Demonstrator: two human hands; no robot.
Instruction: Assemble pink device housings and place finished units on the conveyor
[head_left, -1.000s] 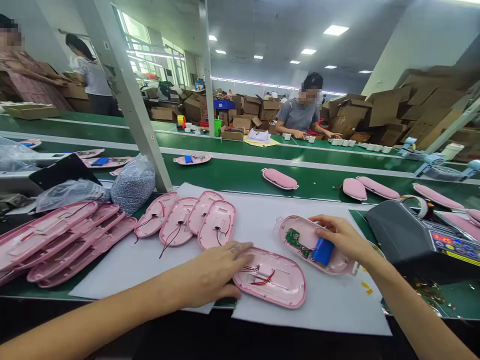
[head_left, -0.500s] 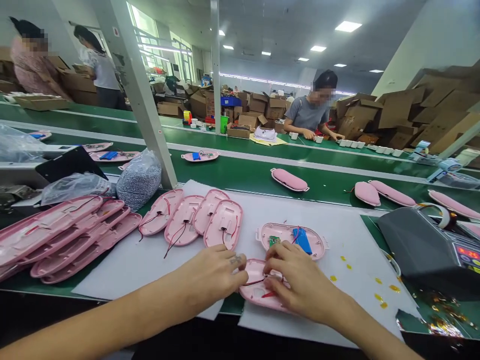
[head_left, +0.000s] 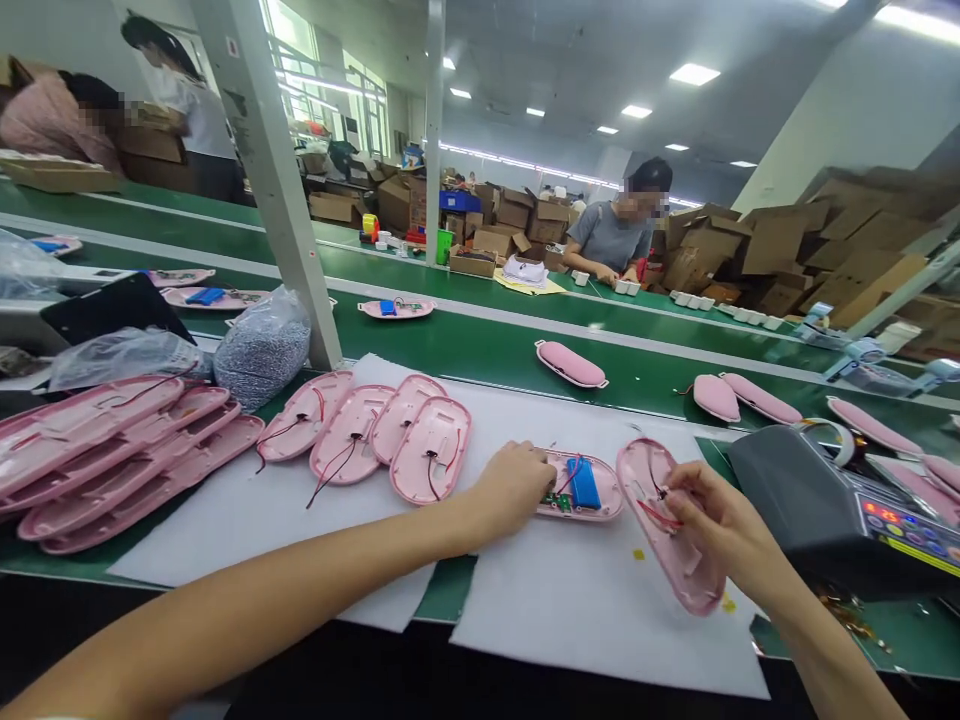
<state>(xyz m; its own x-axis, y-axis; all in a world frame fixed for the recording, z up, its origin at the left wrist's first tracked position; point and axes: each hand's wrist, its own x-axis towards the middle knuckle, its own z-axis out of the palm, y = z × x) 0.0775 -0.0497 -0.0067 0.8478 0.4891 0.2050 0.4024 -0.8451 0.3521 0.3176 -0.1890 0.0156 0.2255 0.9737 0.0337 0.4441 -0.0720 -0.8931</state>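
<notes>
My left hand (head_left: 512, 487) rests closed on the left end of a pink oval shell (head_left: 604, 505) that holds a blue battery (head_left: 583, 483) and a small green circuit board (head_left: 559, 501). My right hand (head_left: 718, 520) pinches the red wires of a second pink shell (head_left: 663, 530), which lies to the right of the first on white paper (head_left: 585, 600). Several more pink wired shells (head_left: 390, 440) lie fanned out to the left.
A stack of pink shells (head_left: 112, 450) and a bag of small parts (head_left: 259, 350) sit at the left by a grey post (head_left: 277, 190). A dark machine with a lit panel (head_left: 840, 510) stands at the right. Closed pink units (head_left: 570, 363) ride the green belt. A person (head_left: 619, 235) works opposite.
My right hand has carried the wired shell from the near edge to the right of the battery shell. My left hand has moved from that shell onto the battery shell.
</notes>
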